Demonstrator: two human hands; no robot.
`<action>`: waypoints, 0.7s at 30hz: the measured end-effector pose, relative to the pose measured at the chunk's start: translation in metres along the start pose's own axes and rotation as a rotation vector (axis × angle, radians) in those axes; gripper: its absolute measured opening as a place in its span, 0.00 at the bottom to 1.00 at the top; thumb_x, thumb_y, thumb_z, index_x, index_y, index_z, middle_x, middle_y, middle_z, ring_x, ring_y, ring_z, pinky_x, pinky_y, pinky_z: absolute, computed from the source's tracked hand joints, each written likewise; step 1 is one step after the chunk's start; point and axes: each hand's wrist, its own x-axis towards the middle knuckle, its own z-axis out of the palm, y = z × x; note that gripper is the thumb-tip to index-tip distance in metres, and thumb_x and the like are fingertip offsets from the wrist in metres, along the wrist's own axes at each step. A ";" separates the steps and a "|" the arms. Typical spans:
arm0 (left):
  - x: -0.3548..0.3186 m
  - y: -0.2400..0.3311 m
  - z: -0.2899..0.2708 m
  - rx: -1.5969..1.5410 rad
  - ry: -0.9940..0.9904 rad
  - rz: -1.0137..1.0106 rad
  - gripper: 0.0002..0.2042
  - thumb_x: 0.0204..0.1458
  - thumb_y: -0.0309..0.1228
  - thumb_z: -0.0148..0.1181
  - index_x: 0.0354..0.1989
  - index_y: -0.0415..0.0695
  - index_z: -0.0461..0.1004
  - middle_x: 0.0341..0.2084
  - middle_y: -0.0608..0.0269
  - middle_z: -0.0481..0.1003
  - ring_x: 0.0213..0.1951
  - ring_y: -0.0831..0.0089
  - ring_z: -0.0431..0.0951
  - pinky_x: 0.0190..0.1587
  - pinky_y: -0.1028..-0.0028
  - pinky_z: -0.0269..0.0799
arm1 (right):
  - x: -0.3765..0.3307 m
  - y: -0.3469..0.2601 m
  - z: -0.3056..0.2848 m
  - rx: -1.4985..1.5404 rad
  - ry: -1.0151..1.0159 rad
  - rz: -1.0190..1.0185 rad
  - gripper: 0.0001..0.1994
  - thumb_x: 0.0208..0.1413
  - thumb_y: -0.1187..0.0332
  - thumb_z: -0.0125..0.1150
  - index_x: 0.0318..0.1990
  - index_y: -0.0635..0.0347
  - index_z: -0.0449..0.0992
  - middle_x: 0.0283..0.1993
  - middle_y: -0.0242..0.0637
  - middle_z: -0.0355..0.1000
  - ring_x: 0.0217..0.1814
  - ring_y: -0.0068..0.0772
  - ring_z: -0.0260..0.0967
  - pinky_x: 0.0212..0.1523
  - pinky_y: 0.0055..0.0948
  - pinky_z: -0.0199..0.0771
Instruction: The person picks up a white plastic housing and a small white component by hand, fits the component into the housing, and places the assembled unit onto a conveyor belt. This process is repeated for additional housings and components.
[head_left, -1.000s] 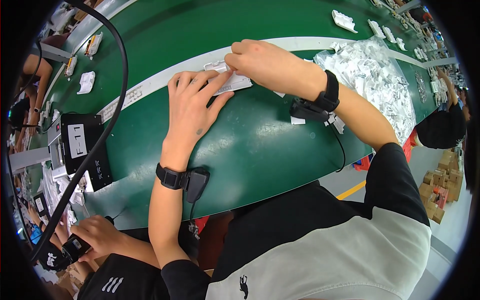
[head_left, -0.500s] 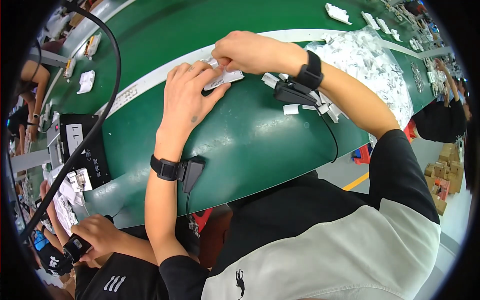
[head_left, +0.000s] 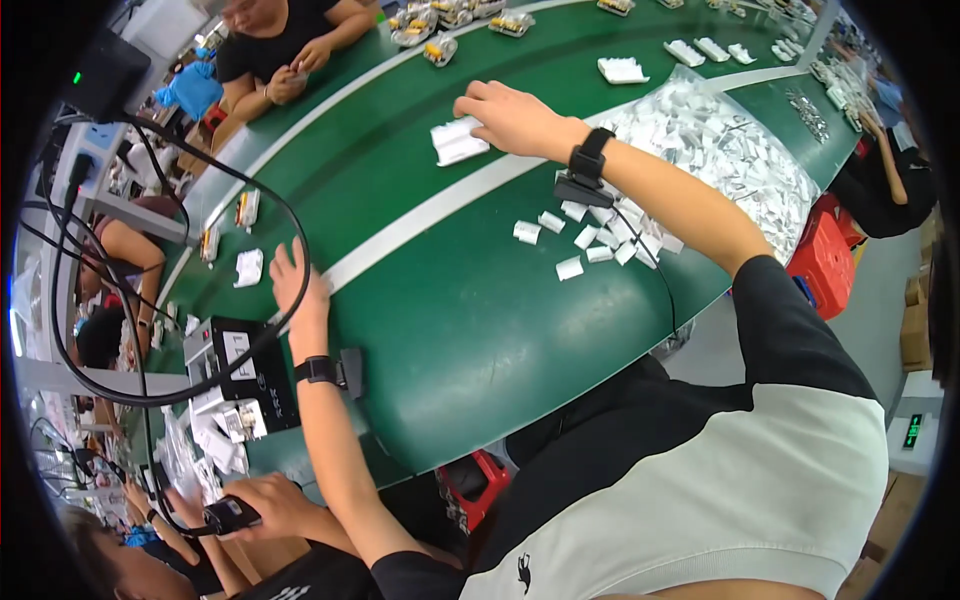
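Note:
A white plastic housing (head_left: 458, 142) lies on the green surface just beyond the pale strip. My right hand (head_left: 512, 118) is at its far right corner, fingers loosely spread, the thumb overlapping the edge; whether it still touches is hard to see. Over to the left, my left hand (head_left: 301, 292) reaches out with fingers extended near the strip's left end, holding nothing visible. Small white plastic pieces (head_left: 598, 240) are scattered beneath my right wrist. Behind them lies a large clear bag (head_left: 715, 140) filled with similar pieces.
A black box device (head_left: 270, 385) stands left of my left forearm, with a black cable (head_left: 300, 225) looping above it. More white housings (head_left: 623, 70) lie on the far belt. A co-worker's hand (head_left: 270, 505) holds a black tool at lower left. Another person sits across.
My hands have parted from the white piece they held together. A white housing now lies past the strip by my right hand; my left hand has moved left. The view has shifted.

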 end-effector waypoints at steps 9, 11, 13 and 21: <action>0.033 -0.080 0.019 0.472 -0.257 -0.195 0.15 0.61 0.30 0.55 0.56 0.48 0.75 0.51 0.55 0.78 0.58 0.58 0.76 0.51 0.49 0.73 | -0.085 -0.057 -0.055 0.103 -0.615 0.216 0.14 0.59 0.59 0.68 0.46 0.55 0.75 0.43 0.37 0.73 0.48 0.45 0.76 0.45 0.45 0.77; 0.040 -0.086 0.015 0.471 -0.440 -0.222 0.14 0.61 0.30 0.55 0.55 0.48 0.76 0.49 0.56 0.80 0.57 0.60 0.78 0.50 0.49 0.73 | -0.094 -0.056 -0.048 0.085 -0.615 0.190 0.13 0.60 0.58 0.67 0.45 0.55 0.75 0.42 0.36 0.73 0.48 0.44 0.75 0.44 0.44 0.77; 0.038 -0.085 0.016 0.494 -0.270 -0.125 0.10 0.61 0.30 0.54 0.50 0.48 0.76 0.43 0.59 0.80 0.51 0.61 0.79 0.51 0.50 0.72 | -0.099 -0.054 -0.042 0.183 -0.517 0.084 0.12 0.61 0.59 0.66 0.43 0.55 0.75 0.41 0.36 0.72 0.48 0.42 0.74 0.43 0.43 0.76; 0.023 0.002 -0.007 0.265 0.139 0.060 0.04 0.60 0.28 0.54 0.37 0.46 0.76 0.33 0.58 0.80 0.38 0.59 0.82 0.53 0.55 0.70 | -0.099 -0.063 -0.023 0.246 -0.386 -0.090 0.06 0.64 0.65 0.61 0.41 0.55 0.72 0.42 0.37 0.71 0.46 0.43 0.73 0.41 0.42 0.76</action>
